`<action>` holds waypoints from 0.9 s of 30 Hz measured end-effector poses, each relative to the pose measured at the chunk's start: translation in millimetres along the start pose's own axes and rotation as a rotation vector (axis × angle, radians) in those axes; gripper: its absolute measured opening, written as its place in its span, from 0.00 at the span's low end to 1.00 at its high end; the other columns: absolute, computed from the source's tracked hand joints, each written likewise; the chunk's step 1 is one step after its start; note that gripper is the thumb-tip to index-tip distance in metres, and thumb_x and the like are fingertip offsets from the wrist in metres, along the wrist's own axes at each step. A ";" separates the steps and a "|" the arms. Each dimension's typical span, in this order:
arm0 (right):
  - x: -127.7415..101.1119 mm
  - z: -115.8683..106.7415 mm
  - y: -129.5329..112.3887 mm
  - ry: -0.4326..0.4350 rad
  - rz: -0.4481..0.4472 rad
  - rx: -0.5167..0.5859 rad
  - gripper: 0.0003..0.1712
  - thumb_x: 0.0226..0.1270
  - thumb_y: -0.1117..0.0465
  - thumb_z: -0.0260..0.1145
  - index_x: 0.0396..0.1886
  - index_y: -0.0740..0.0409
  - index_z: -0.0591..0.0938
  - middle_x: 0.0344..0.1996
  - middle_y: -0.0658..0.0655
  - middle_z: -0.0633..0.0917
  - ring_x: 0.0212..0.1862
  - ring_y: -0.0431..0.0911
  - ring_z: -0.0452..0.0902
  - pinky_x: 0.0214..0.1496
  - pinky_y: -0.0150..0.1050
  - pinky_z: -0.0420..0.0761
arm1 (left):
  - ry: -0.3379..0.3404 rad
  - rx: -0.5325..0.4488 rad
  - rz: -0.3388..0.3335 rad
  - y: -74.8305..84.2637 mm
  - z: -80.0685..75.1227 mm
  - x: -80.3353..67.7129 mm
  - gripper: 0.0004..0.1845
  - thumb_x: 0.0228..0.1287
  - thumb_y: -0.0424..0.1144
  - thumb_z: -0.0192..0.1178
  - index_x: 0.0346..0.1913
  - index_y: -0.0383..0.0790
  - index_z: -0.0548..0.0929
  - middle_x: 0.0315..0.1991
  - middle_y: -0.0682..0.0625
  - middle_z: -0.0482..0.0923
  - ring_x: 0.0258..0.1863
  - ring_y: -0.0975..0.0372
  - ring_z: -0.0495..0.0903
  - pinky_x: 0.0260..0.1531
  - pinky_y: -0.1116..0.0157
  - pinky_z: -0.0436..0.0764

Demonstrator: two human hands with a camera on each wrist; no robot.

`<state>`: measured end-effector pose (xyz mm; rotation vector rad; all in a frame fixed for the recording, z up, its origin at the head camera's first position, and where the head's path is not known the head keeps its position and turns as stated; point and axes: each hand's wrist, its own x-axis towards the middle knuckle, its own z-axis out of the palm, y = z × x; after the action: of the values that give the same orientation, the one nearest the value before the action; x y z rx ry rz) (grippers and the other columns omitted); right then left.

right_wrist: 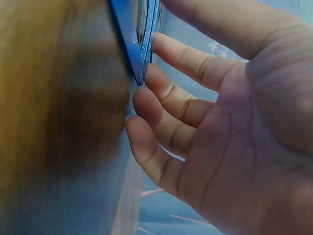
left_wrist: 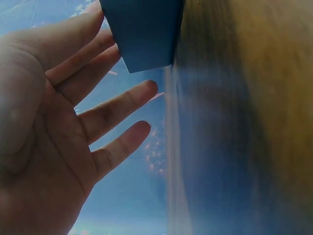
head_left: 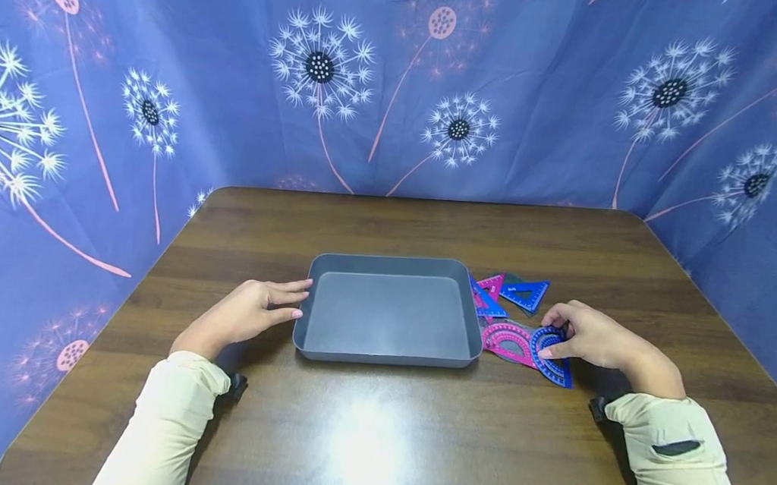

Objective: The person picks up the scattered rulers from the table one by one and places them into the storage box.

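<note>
On woodgrain [head_left: 482, 448], right hand [head_left: 596, 337] pinches blue semicircular protractor [head_left: 560, 374]; outspread left hand [head_left: 244, 313] touches tray [head_left: 386, 358].

A grey rectangular tray [head_left: 390, 315] with low walls and rounded corners lies flat on the desk [head_left: 483, 433], its left wall touched by the outstretched fingers of the left grip [head_left: 246, 311]. The right grip [head_left: 593, 336] pinches a blue protractor [head_left: 550, 369], slanted, its curved edge toward the tray and overlapping a pink protractor [head_left: 508, 333] that lies just beside the tray's right wall. Behind them are two blue set squares [head_left: 524, 293] and a pink set square [head_left: 492, 284], the latter partly covered.
</note>
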<state>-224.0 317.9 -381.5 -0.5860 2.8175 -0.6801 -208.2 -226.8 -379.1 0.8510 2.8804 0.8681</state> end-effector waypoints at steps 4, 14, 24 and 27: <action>0.1 -0.4 0.2 0.002 0.011 0.002 0.28 0.51 0.49 0.81 0.42 0.63 0.81 0.40 0.60 0.79 0.42 0.53 0.76 0.44 0.47 0.77 | 0.008 -0.013 -0.001 -0.1 1.2 -0.6 0.21 0.68 0.40 0.64 0.61 0.34 0.81 0.68 0.51 0.73 0.66 0.52 0.71 0.63 0.49 0.72; -0.7 -1.6 0.4 0.056 0.030 0.008 0.17 0.55 0.53 0.79 0.36 0.57 0.81 0.31 0.50 0.80 0.35 0.45 0.72 0.37 0.40 0.73 | -0.004 -0.023 -0.014 -0.6 1.9 -0.8 0.22 0.69 0.42 0.64 0.61 0.35 0.81 0.68 0.53 0.72 0.67 0.52 0.71 0.63 0.49 0.72; -2.0 -6.7 2.3 0.123 0.037 0.024 0.07 0.59 0.59 0.76 0.33 0.57 0.88 0.31 0.48 0.86 0.37 0.43 0.75 0.40 0.39 0.74 | -0.010 -0.034 -0.020 0.2 1.4 -0.9 0.22 0.69 0.41 0.64 0.61 0.33 0.80 0.68 0.52 0.72 0.67 0.52 0.70 0.63 0.49 0.72; -3.0 -9.8 1.2 0.155 0.056 0.063 0.06 0.61 0.60 0.74 0.33 0.58 0.89 0.30 0.50 0.87 0.36 0.42 0.76 0.38 0.37 0.75 | -0.008 -0.033 -0.018 0.7 1.0 -0.7 0.22 0.69 0.41 0.64 0.61 0.34 0.80 0.68 0.52 0.72 0.67 0.52 0.70 0.63 0.49 0.72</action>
<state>-224.3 324.0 -373.2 -0.4601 2.9281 -0.8340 -207.0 -226.1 -379.7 0.8225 2.8540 0.9058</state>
